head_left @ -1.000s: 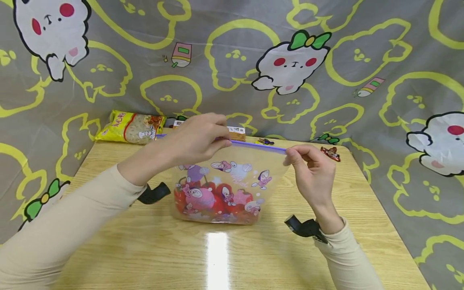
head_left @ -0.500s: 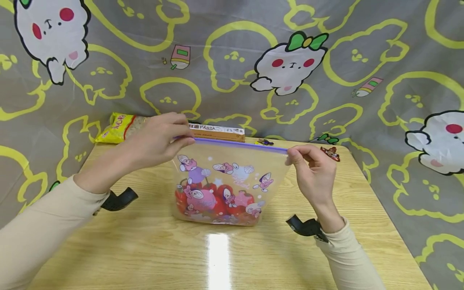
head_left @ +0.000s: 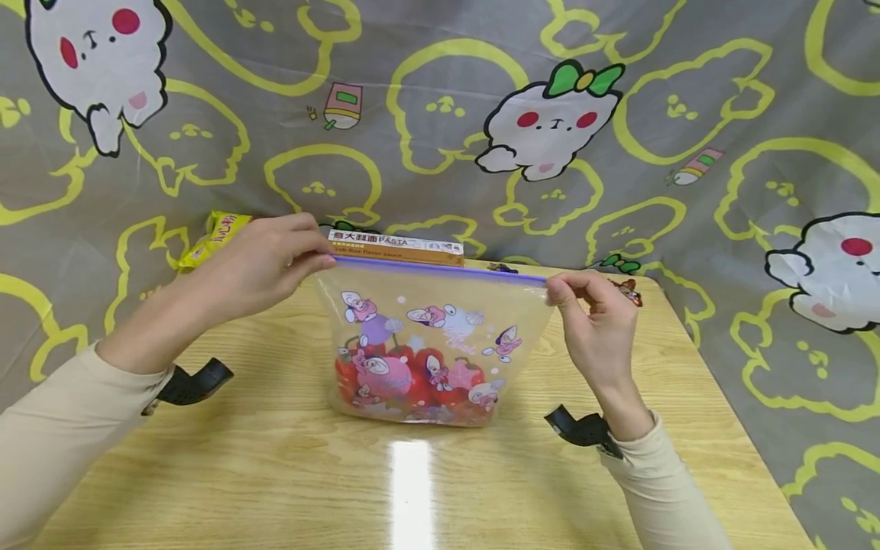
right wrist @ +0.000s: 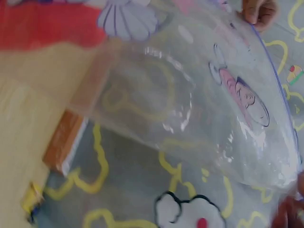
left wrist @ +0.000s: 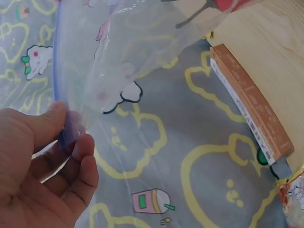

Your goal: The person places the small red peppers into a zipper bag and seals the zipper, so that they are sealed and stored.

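A clear zip bag (head_left: 406, 305) with pink cartoon prints stands upright on the table. Several red, stemmed, pepper-like things (head_left: 419, 389) fill its lower part. My left hand (head_left: 268, 267) pinches the left end of the purple zip strip (head_left: 440, 267) between thumb and fingers. At the strip's other end, my right hand (head_left: 601, 328) pinches the bag's top right corner. The left wrist view shows the left thumb pressing the strip's end against the curled fingers. Only a blurred part of the right hand (right wrist: 287, 213) shows at the right wrist view's lower right edge.
Behind the bag lies an orange and white pasta box (head_left: 399, 248). To its left is a yellow packet (head_left: 216, 241), partly hidden by the left hand. Two small wrapped items, one dark (head_left: 503, 268) and one red (head_left: 627, 292), lie near the table's back edge. A patterned curtain (head_left: 440, 183) hangs behind.
My left hand has slid leftward along the zip strip from near its middle to its left end, uncovering the pasta box. The right hand has stayed at the right corner.
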{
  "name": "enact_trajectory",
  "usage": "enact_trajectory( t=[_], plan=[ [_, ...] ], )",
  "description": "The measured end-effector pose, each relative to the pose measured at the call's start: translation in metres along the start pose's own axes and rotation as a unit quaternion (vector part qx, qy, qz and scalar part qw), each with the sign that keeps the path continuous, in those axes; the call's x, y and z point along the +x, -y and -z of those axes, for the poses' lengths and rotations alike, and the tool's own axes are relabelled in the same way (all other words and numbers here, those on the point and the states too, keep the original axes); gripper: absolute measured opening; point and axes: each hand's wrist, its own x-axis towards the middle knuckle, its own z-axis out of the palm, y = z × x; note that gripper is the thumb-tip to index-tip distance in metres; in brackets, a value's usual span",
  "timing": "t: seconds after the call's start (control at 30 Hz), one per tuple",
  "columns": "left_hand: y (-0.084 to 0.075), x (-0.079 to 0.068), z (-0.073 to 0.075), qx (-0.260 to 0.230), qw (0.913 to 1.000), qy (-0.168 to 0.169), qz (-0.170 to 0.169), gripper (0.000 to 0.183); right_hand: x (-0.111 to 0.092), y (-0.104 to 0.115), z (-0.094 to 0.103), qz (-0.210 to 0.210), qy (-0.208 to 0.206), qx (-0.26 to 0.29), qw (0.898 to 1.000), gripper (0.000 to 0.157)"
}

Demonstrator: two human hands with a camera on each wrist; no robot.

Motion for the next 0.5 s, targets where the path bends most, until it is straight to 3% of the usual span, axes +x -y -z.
enact_trajectory(
  t=[0.07,0.17,0.27,0.37,0.5],
  plan=[
    [-0.003,0.001,0.000,0.005,1.0000,0.006,0.006,0.005,0.000,0.010,0.001,0.022,0.002,-0.079,0.997,0.025],
    [-0.008,0.001,0.001,0.007,1.0000,-0.003,0.002,0.005,-0.003,0.035,-0.005,0.077,0.023,-0.166,0.983,0.045],
    [-0.013,0.000,0.002,0.003,0.9997,-0.022,-0.005,0.006,-0.007,0.060,-0.019,0.108,0.099,-0.167,0.975,0.054],
    [-0.017,-0.003,0.004,-0.008,0.9994,-0.033,-0.011,0.009,-0.008,0.075,-0.034,0.087,0.180,-0.146,0.969,0.063],
    [-0.024,-0.007,0.008,-0.042,0.9988,-0.022,-0.010,0.012,-0.003,0.081,-0.043,0.058,0.216,-0.131,0.966,0.047]
  ],
)
